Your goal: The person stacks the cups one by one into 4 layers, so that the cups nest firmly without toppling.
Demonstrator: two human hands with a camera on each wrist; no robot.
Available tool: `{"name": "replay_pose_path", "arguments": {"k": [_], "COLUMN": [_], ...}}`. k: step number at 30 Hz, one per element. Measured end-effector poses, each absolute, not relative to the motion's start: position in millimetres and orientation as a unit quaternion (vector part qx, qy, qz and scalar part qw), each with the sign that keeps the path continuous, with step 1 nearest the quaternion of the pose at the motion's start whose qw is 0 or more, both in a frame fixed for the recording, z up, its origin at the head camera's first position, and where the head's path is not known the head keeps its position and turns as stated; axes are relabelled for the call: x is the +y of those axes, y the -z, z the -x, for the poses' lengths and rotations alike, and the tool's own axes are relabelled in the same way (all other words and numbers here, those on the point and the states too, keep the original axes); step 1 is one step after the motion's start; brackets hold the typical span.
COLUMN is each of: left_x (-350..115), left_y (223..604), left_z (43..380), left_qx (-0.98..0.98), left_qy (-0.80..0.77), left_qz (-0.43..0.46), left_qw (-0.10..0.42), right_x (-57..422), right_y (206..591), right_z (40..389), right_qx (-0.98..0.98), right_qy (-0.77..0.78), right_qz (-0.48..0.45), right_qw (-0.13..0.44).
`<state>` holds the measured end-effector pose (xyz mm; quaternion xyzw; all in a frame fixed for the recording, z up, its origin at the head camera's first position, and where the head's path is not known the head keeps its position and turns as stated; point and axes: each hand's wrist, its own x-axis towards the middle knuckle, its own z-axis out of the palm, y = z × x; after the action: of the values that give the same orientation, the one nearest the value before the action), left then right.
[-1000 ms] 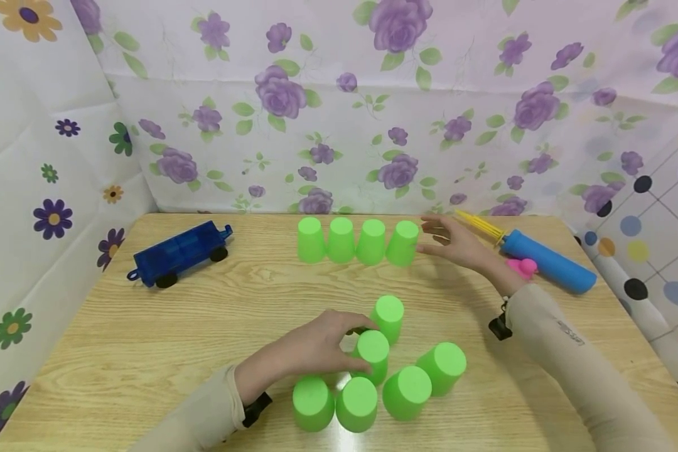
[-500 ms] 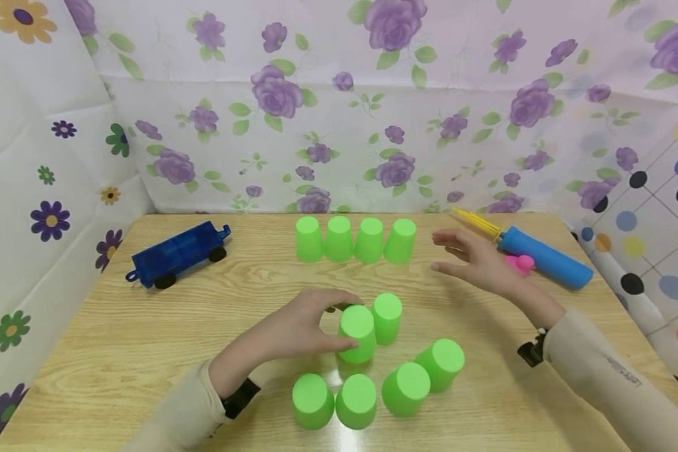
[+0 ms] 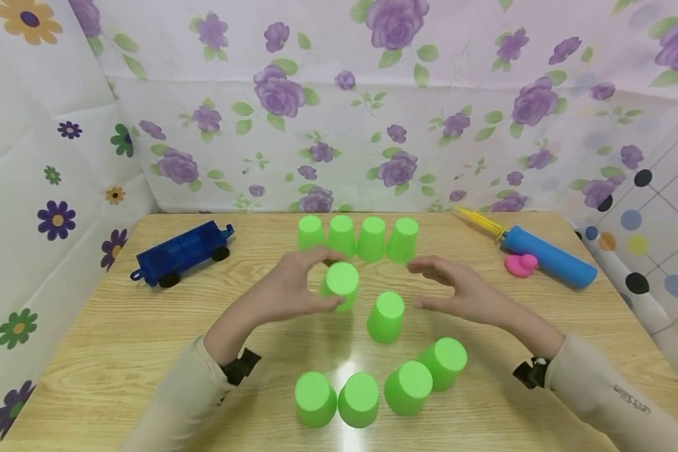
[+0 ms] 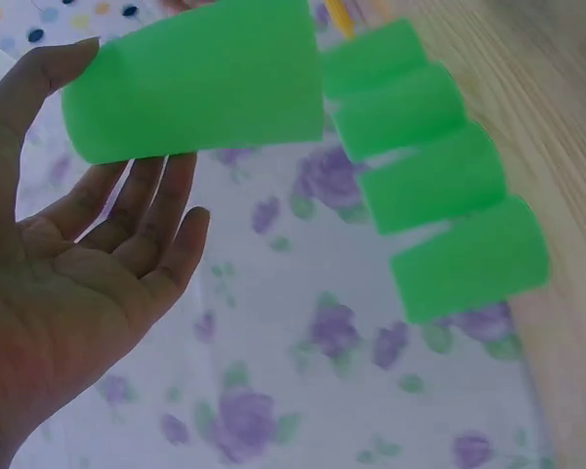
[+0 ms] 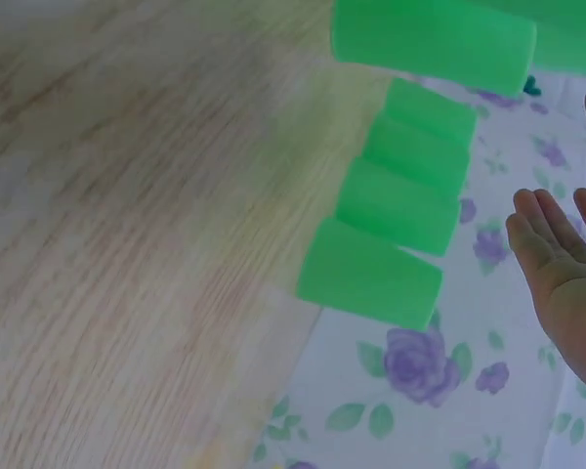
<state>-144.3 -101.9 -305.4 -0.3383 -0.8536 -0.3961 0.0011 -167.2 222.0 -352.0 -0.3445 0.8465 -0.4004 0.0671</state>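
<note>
My left hand (image 3: pixel 282 290) grips an upside-down green cup (image 3: pixel 341 280) just in front of the back row. In the left wrist view the thumb lies on one side of this cup (image 4: pixel 200 83) and the fingers on the other. A single green cup (image 3: pixel 385 319) stands upside down between my two hands. My right hand (image 3: pixel 460 290) is right of that cup, fingers and thumb apart, holding nothing. Several upside-down green cups (image 3: pixel 371 242) form a row at the back. Closer to me stand several more green cups (image 3: pixel 408 390), some in pairs.
At the back left sits a blue toy wagon (image 3: pixel 183 252) with black wheels. A blue pump (image 3: pixel 548 256) with a yellow tip and a pink toy duck (image 3: pixel 521 265) lie at the right. Floral cloth (image 3: pixel 339 125) hangs behind the wooden table (image 3: pixel 130 358).
My left hand has carried a cup from the front group away from me toward the back row. My right hand has drawn back from the row's right end toward the single cup.
</note>
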Motion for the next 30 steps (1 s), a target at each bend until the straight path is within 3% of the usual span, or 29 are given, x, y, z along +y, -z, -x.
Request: {"name": "replay_pose_path", "arguments": {"k": [7,15,24,30], "left_x": [-125,-133,-130,-125], "left_y": [318,318,314,322], "left_z": [188,216,249,263], "left_qx": [-0.875,-0.844,-0.833,-0.829], "left_qy": [0.410,0.483,0.524,0.541], "left_qz": [0.243,0.190,0.136,0.119], "left_qw": [0.081,0.132,0.114,0.070], "right_x": [206,196,189,186], "right_y": [361,367,371,372], "right_z": [165,170,174,176], "right_qx": [0.839,0.829,0.825,0.814], "right_qy": [0.385,0.383,0.349,0.352], "right_qz": [0.373,0.392,0.421,0.427], "right_qw": [0.095,0.113,0.145,0.176]}}
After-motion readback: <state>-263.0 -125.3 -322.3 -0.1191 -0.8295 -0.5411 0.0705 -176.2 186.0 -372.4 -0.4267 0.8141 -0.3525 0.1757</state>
